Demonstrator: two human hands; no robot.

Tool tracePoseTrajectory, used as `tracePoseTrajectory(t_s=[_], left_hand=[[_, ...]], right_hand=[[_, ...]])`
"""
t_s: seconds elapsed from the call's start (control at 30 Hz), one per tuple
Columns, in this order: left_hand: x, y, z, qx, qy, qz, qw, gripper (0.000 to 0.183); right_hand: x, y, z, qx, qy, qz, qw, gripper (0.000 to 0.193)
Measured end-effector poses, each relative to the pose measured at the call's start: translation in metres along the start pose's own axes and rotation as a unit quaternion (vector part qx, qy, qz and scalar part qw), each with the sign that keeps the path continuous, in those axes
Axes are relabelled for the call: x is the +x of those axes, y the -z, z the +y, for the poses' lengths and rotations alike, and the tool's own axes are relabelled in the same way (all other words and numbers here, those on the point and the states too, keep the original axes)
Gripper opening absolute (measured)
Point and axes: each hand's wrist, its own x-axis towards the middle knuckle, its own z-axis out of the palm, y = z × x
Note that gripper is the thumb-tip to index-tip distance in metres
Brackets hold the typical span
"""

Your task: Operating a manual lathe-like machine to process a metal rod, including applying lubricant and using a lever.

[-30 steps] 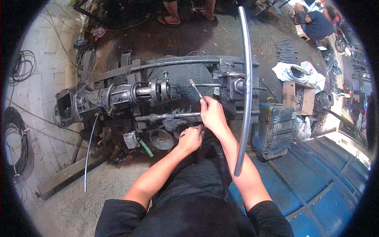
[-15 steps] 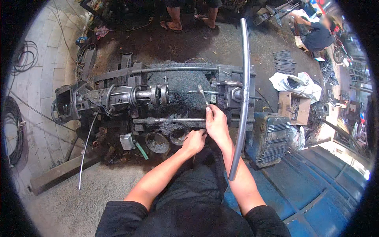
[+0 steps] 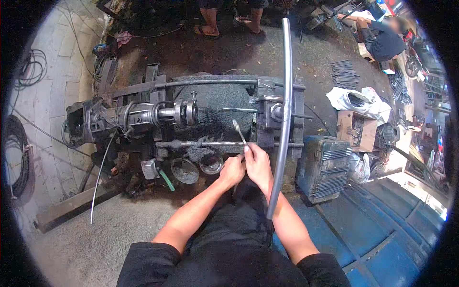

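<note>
Two bare hands in view, just beside each other at the near side of the bench. Right hand (image 3: 257, 162): thumb and fingers pinched round the lower end of a slim silver-grey metal tool with a knobbly wider head (image 3: 241, 136). Tool tilts up and leftward, head out beyond the near rail. Left hand (image 3: 233, 172): fingers curled closed; I cannot tell what, if anything, is inside.

Handling, my judgement: tool looks light and stiff, not fragile, perhaps slick if oily. I would take it by the plain shank, low down, clear of the head.

Around it: dark gritty shavings (image 3: 215, 93) over the machine bed; a thin straight metal rod (image 3: 239, 110) beyond the tool head; a heavy dark steel spindle with a round chuck (image 3: 186, 114) to the left. Two round grey metal bowls (image 3: 185, 171) (image 3: 211, 163) sit left of the left hand.

Main obstruction: a long bent silver steel tube (image 3: 286, 95), crossing above the right forearm and limiting my room rightward. Ribbed blue-grey metal box (image 3: 325, 167) farther right.
</note>
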Motion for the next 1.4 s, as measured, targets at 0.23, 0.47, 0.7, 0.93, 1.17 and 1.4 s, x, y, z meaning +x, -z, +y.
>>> tracePoseTrajectory(t_s=[0.23,0.47,0.7,0.93,1.17,1.4], left_hand=[[0.003,-0.034,0.010,-0.128,0.011,0.054,0.990,0.029],[0.025,-0.087,0.005,-0.103,-0.014,0.142,0.984,0.026],[0.051,-0.097,0.045,-0.096,-0.019,0.234,0.967,0.027],[0.050,-0.109,0.042,-0.203,-0.033,0.269,0.941,0.023],[0.010,-0.089,0.020,-0.170,0.034,0.254,0.952,0.026],[-0.094,-0.009,-0.047,-0.335,0.042,0.433,0.836,0.019]], right_hand=[[-0.088,0.058,0.085,-0.034,-0.013,0.017,0.999,0.008],[-0.055,0.070,0.120,-0.180,0.118,-0.012,0.976,0.043],[0.005,0.070,0.102,-0.277,0.029,-0.036,0.960,0.051],[-0.007,0.077,0.094,-0.289,0.054,-0.075,0.953,0.046],[-0.040,0.043,0.093,-0.086,0.186,-0.147,0.968,0.048],[-0.095,-0.059,0.026,-0.023,0.290,-0.220,0.931,0.050]])
